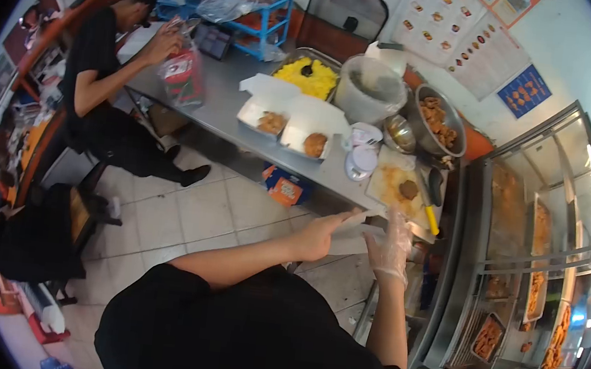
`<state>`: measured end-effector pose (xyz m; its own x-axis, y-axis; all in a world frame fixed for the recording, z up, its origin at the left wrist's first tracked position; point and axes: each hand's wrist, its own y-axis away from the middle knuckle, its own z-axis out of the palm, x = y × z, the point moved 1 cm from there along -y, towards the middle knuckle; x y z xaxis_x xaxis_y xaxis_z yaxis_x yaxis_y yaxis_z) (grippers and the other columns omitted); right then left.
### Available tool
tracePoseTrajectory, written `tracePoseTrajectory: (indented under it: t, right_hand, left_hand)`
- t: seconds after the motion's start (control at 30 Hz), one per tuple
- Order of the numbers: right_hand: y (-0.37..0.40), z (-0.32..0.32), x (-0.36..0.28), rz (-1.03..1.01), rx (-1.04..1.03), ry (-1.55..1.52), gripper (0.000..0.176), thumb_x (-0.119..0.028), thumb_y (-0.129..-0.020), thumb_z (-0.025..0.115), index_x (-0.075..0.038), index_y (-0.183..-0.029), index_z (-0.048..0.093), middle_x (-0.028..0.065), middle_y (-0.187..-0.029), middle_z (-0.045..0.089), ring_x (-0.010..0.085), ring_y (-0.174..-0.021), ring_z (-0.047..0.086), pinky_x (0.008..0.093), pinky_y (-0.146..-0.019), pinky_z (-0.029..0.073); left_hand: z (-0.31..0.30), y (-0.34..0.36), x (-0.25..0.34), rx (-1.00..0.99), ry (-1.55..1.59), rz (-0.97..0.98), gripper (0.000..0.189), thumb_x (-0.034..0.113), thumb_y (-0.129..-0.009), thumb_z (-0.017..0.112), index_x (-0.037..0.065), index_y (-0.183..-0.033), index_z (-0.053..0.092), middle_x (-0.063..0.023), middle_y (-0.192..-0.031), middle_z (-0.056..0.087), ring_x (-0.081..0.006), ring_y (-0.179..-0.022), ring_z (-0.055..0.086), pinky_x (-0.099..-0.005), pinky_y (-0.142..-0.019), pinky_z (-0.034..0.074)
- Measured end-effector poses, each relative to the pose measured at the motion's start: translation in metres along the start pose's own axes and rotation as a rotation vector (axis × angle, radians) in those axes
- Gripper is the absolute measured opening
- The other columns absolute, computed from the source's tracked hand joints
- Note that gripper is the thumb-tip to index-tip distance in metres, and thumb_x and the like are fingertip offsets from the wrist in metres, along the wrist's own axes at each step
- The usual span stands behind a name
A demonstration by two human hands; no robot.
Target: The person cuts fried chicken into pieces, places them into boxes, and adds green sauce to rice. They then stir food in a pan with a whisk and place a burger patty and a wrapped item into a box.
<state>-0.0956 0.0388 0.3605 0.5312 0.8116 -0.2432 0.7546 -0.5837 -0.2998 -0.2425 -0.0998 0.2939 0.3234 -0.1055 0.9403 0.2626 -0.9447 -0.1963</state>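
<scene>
My left hand (313, 239) is bare, its thumb and fingers closed at the edge of a white paper-like piece (355, 223). Facing it, my right hand (391, 251) wears a clear plastic glove, with the fingers stretched out and nothing plainly held. Just beyond the gloved fingertips, a brown fried piece (408, 190) lies on a stained cutting board (386, 176). A knife with a yellow handle (432, 219) rests along the board's right side, beside a black-handled tool (436, 186). Left of the board stand two open white boxes (299, 138) with fried food inside.
Behind the boxes are a tray of yellow rice (308, 76), a plastic tub (370, 88) and a metal bowl of fried pieces (437, 120). A glass warming cabinet (518, 258) stands at right. At left, another person (116, 72) holds a red packed bag (183, 75).
</scene>
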Motion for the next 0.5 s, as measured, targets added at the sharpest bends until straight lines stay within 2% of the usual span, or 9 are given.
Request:
tracePoseTrajectory:
  t: [0.03, 0.1, 0.13, 0.17, 0.23, 0.27, 0.37, 0.43, 0.5]
  right_hand:
    - [0.004, 0.009, -0.002, 0.001, -0.006, -0.028, 0.071, -0.021, -0.077, 0.079, -0.003, -0.141, 0.052, 0.022, -0.126, 0.063, 0.0391, -0.124, 0.056, 0.0493, -0.11, 0.039]
    - [0.021, 0.032, -0.007, 0.064, -0.319, -0.497, 0.039, -0.017, -0.08, 0.073, -0.003, -0.116, 0.07, 0.0185, -0.107, 0.071, 0.0378, -0.107, 0.064, 0.0443, -0.096, 0.049]
    - [0.032, 0.04, -0.021, -0.017, -0.273, -0.513, 0.019, -0.011, -0.083, 0.067, -0.003, -0.098, 0.075, 0.0181, -0.097, 0.073, 0.0367, -0.095, 0.067, 0.0427, -0.085, 0.053]
    - [0.041, 0.043, -0.035, 0.0, -0.272, -0.54, 0.019, -0.011, -0.083, 0.067, -0.003, -0.098, 0.075, 0.0181, -0.097, 0.073, 0.0367, -0.095, 0.067, 0.0427, -0.085, 0.053]
    - [0.06, 0.043, -0.061, -0.025, -0.328, -0.564, 0.022, -0.012, -0.084, 0.065, -0.001, -0.101, 0.073, 0.0202, -0.099, 0.072, 0.0386, -0.095, 0.066, 0.0448, -0.085, 0.052]
    - [0.066, 0.045, -0.069, -0.011, -0.33, -0.56, 0.023, -0.013, -0.084, 0.066, 0.0, -0.102, 0.073, 0.0222, -0.1, 0.07, 0.0402, -0.096, 0.066, 0.0464, -0.085, 0.051]
    - [0.08, 0.049, -0.099, 0.056, -0.195, -0.649, 0.021, -0.013, -0.085, 0.068, 0.0, -0.101, 0.071, 0.0225, -0.095, 0.069, 0.0403, -0.09, 0.065, 0.0457, -0.08, 0.052]
    - [0.083, 0.045, -0.129, 0.119, -0.23, -0.646, 0.018, -0.011, -0.084, 0.068, 0.002, -0.096, 0.07, 0.022, -0.09, 0.068, 0.0407, -0.085, 0.065, 0.0454, -0.078, 0.051]
    - [0.08, 0.045, -0.161, -0.098, -0.003, -0.437, 0.014, -0.008, -0.081, 0.067, 0.0, -0.093, 0.069, 0.0198, -0.086, 0.067, 0.0382, -0.08, 0.065, 0.0451, -0.076, 0.051]
  left_hand:
    - [0.002, 0.019, 0.0, 0.0, -0.019, -0.021, 0.078, -0.01, -0.08, 0.047, 0.005, -0.154, 0.029, -0.0264, -0.132, 0.058, -0.0342, -0.125, 0.058, -0.0409, -0.108, 0.043]
    - [0.0, 0.059, 0.003, -0.088, 0.21, -0.053, 0.07, -0.008, -0.084, 0.048, 0.008, -0.15, 0.034, -0.0185, -0.139, 0.052, -0.029, -0.133, 0.05, -0.0379, -0.11, 0.038]
    - [-0.01, 0.076, 0.011, -0.14, 0.31, -0.198, 0.068, 0.003, -0.09, 0.06, 0.009, -0.151, 0.031, -0.0149, -0.144, 0.044, -0.0264, -0.137, 0.042, -0.0373, -0.114, 0.033]
    - [-0.021, 0.087, 0.02, -0.155, 0.295, -0.221, 0.068, 0.003, -0.09, 0.06, 0.009, -0.151, 0.031, -0.0149, -0.144, 0.044, -0.0264, -0.137, 0.042, -0.0373, -0.114, 0.033]
    - [-0.038, 0.109, 0.03, -0.114, 0.529, -0.568, 0.065, 0.019, -0.093, 0.067, 0.012, -0.148, 0.033, -0.0172, -0.137, 0.051, -0.0278, -0.134, 0.046, -0.0388, -0.109, 0.038]
    - [-0.041, 0.12, 0.019, -0.078, 0.314, -0.487, 0.069, 0.032, -0.092, 0.071, 0.013, -0.147, 0.034, -0.0197, -0.136, 0.052, -0.0298, -0.124, 0.056, -0.0386, -0.102, 0.045]
    - [-0.05, 0.14, 0.033, -0.041, -0.005, -0.412, 0.071, 0.035, -0.091, 0.073, 0.009, -0.146, 0.037, -0.0186, -0.135, 0.053, -0.0268, -0.118, 0.058, -0.0381, -0.098, 0.048]
    - [-0.056, 0.152, 0.059, 0.036, -0.254, -0.4, 0.069, 0.036, -0.091, 0.073, 0.005, -0.143, 0.04, -0.0208, -0.133, 0.054, -0.0324, -0.111, 0.063, -0.0408, -0.09, 0.052]
    - [-0.072, 0.167, 0.062, 0.23, -0.316, -0.248, 0.068, 0.035, -0.092, 0.071, 0.004, -0.144, 0.039, -0.0215, -0.131, 0.055, -0.0367, -0.114, 0.061, -0.0409, -0.096, 0.05]
